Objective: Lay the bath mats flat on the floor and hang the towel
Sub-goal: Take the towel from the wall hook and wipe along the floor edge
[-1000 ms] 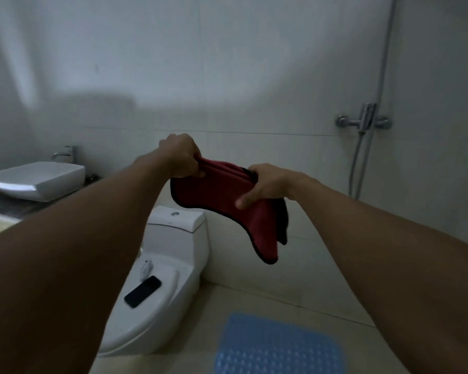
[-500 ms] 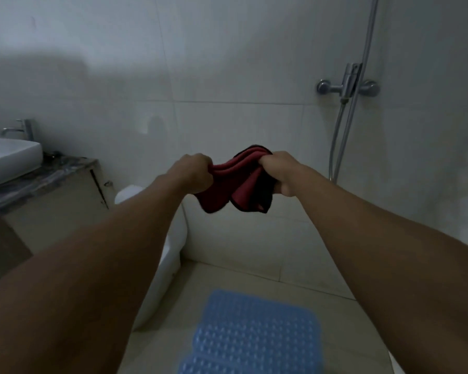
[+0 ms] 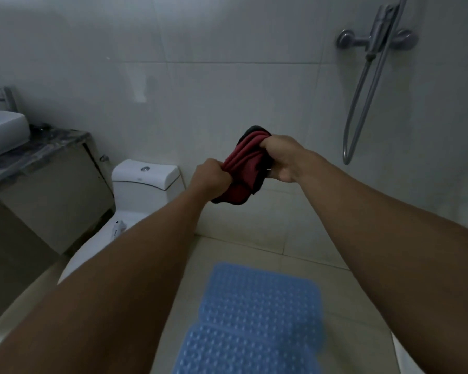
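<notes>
blue bath mat [image 3: 254, 317] lies flat on floor [image 3: 295, 255], step judged done. left hand [image 3: 210, 179] and right hand [image 3: 284, 157] both clench bunched red towel [image 3: 241, 171]; hanging still left.

toilet [image 3: 143, 184], washbasin [image 3: 3, 130], shower mixer [image 3: 376, 40]

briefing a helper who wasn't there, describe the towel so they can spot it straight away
Look at the white tiled wall between the toilet and the shower tap. In front of it the left hand and right hand grip a bunched towel held in the air. It is the only dark red cloth, black-edged, unlike the blue studded mat lying on the floor.
</notes>
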Motion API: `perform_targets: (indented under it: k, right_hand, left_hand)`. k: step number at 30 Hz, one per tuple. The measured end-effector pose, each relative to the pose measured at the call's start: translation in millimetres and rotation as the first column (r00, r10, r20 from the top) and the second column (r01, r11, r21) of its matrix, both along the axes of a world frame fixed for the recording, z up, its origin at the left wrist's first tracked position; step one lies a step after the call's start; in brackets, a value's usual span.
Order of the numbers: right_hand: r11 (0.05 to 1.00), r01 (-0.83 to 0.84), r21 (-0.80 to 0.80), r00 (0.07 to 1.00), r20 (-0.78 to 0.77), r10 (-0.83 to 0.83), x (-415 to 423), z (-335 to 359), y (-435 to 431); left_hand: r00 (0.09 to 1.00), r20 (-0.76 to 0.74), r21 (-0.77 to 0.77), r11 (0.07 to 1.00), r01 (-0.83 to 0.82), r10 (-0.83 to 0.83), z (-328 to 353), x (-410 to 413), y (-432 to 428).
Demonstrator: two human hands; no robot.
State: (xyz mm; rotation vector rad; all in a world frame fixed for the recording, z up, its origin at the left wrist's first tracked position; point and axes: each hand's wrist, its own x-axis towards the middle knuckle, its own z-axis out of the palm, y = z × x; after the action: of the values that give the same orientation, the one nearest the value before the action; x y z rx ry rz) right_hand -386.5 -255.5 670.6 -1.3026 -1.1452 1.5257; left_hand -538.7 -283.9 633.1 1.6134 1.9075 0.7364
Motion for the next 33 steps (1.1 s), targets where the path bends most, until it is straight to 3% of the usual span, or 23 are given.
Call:
perform_targets:
  k: [2,5,8,11,14,20,24,28,33]
  right_hand:
    - [0.997,-0.061,0.045,0.988,0.144,0.054,-6,-4,7]
    - [0.993,-0.096,0.064,0.970,0.228,0.079,-18,-16,24]
    - [0.981,-0.192,0.026,0.916,0.362,0.170,-31,-27,37]
    - [0.971,-0.239,-0.004,0.927,0.296,0.230,-36,-40,49]
    - [0.980,-0.195,-0.034,0.954,0.224,0.197,-33,-50,70]
    - [0.996,0.008,-0.085,1.000,0.018,-0.007,-6,-88,137]
    - [0.989,0.103,-0.107,0.992,0.089,-0.094,9,-132,204]
    - [0.979,-0.007,-0.202,0.972,0.228,0.054,15,-192,264]
    - [0.963,-0.096,-0.252,0.947,0.274,0.167,9,-298,327]
  left_hand:
    - [0.998,-0.011,0.000,0.998,-0.067,0.067,-5,-16,12]
    - [0.988,0.074,0.004,0.991,-0.137,0.137,-5,-35,36]
    - [0.872,0.428,-0.062,0.971,-0.231,0.235,-5,-45,65]
    - [0.745,0.640,-0.102,0.981,-0.162,0.189,-9,-46,90]
    - [0.644,0.748,-0.134,0.987,-0.087,0.159,-14,-44,115]
    - [0.485,0.849,-0.261,0.964,0.045,0.207,-38,-28,183]
    - [0.511,0.818,-0.302,0.953,-0.013,0.266,-82,-3,246]
    - [0.537,0.748,-0.418,0.905,-0.077,0.391,-145,10,302]
    - [0.571,0.668,-0.507,0.854,-0.120,0.477,-255,1,365]
